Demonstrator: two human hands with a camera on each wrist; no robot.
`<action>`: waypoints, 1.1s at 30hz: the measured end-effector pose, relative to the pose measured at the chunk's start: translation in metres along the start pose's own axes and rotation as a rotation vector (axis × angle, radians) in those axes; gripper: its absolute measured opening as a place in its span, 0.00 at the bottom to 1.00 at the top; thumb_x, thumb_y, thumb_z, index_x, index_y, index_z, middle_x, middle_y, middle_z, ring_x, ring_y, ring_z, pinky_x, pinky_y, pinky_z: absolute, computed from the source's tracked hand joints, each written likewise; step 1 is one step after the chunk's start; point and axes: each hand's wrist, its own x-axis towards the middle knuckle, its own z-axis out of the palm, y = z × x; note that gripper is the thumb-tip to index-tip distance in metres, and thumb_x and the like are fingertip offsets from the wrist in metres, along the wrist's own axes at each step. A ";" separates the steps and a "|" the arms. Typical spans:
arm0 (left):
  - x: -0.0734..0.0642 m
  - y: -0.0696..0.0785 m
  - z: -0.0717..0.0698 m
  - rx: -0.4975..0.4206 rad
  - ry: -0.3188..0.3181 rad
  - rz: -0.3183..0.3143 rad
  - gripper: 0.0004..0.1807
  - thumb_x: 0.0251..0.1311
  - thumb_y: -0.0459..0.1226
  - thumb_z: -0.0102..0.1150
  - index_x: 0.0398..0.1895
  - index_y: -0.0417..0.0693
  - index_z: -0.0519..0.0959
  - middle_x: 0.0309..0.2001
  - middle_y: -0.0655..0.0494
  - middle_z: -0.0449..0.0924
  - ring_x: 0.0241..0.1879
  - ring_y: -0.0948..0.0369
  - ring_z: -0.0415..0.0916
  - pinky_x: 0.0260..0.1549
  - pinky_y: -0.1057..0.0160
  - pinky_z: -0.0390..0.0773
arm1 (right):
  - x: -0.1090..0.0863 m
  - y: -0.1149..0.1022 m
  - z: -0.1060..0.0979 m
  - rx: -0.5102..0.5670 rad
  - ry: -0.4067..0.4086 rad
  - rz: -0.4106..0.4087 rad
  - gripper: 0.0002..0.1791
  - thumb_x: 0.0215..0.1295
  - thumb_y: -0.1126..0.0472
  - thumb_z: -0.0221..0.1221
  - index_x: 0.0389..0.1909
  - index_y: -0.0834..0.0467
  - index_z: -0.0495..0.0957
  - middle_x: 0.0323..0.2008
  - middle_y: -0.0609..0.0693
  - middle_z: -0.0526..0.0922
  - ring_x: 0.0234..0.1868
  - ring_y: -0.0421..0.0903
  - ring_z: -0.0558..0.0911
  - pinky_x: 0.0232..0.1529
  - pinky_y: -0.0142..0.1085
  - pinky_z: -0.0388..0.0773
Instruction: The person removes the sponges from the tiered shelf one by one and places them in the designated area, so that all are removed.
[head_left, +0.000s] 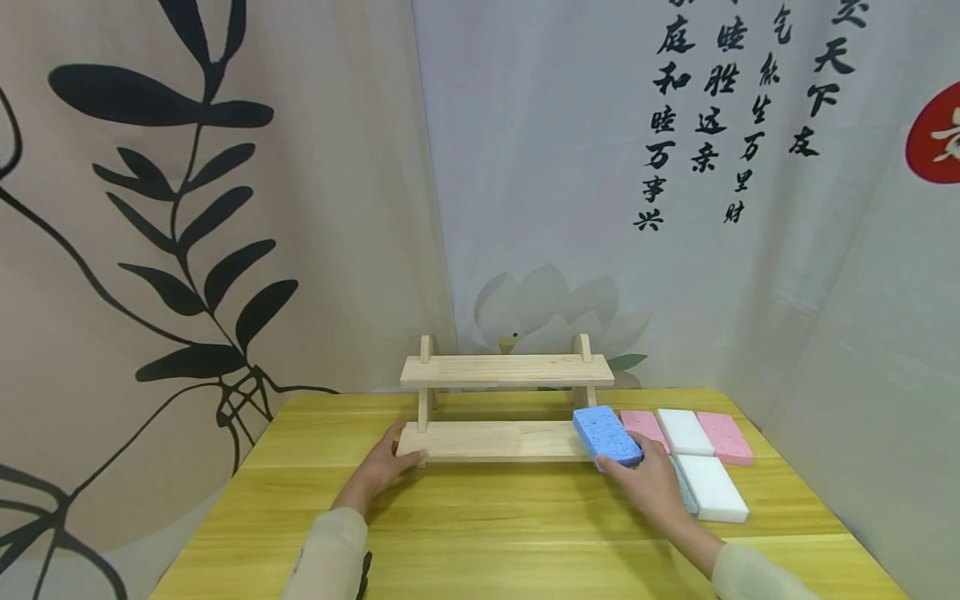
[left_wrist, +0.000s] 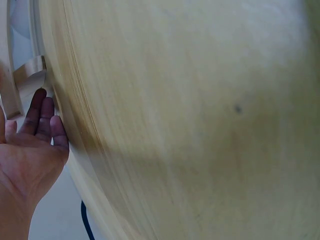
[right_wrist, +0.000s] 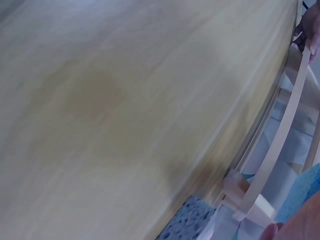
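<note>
A light wooden two-tier rack [head_left: 480, 442] stands near the back of the table. My left hand [head_left: 381, 467] grips the left end of its lower shelf, thumb at the front edge. From below, the left wrist view has the fingers [left_wrist: 33, 115] reaching along the rack's end. In my right hand [head_left: 649, 482] a blue sponge [head_left: 606, 433] is held by its near right end. The sponge tilts over the right end of the lower shelf and overlaps it in the head view. Only a sliver of blue sponge [right_wrist: 303, 192] shows in the right wrist view.
Right of the rack lie a pink sponge [head_left: 642, 425], a white sponge [head_left: 685, 432], another pink one [head_left: 726, 438], a second white one [head_left: 711, 492] and a grey sponge [head_left: 687, 497] partly behind my right hand. A printed curtain [head_left: 525, 208] hangs behind the wooden table [head_left: 480, 542].
</note>
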 end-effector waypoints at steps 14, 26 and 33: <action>-0.001 -0.001 -0.001 0.030 0.002 0.001 0.52 0.61 0.53 0.66 0.79 0.48 0.47 0.62 0.34 0.69 0.55 0.45 0.73 0.55 0.41 0.71 | -0.001 0.012 -0.025 -0.003 -0.033 0.092 0.53 0.59 0.39 0.67 0.71 0.71 0.57 0.64 0.71 0.64 0.64 0.67 0.66 0.62 0.60 0.64; 0.000 -0.002 -0.001 0.036 0.004 0.005 0.51 0.61 0.53 0.66 0.79 0.49 0.48 0.59 0.36 0.71 0.52 0.47 0.75 0.53 0.42 0.73 | 0.000 0.029 -0.046 0.011 -0.007 0.090 0.51 0.60 0.38 0.66 0.70 0.71 0.58 0.65 0.72 0.66 0.65 0.66 0.67 0.63 0.59 0.65; -0.001 -0.001 -0.001 0.046 0.009 0.005 0.52 0.60 0.54 0.66 0.79 0.48 0.48 0.58 0.36 0.71 0.52 0.47 0.75 0.53 0.42 0.73 | 0.003 0.041 -0.060 -0.002 -0.024 0.107 0.53 0.62 0.38 0.64 0.71 0.72 0.55 0.67 0.74 0.61 0.67 0.68 0.64 0.65 0.60 0.61</action>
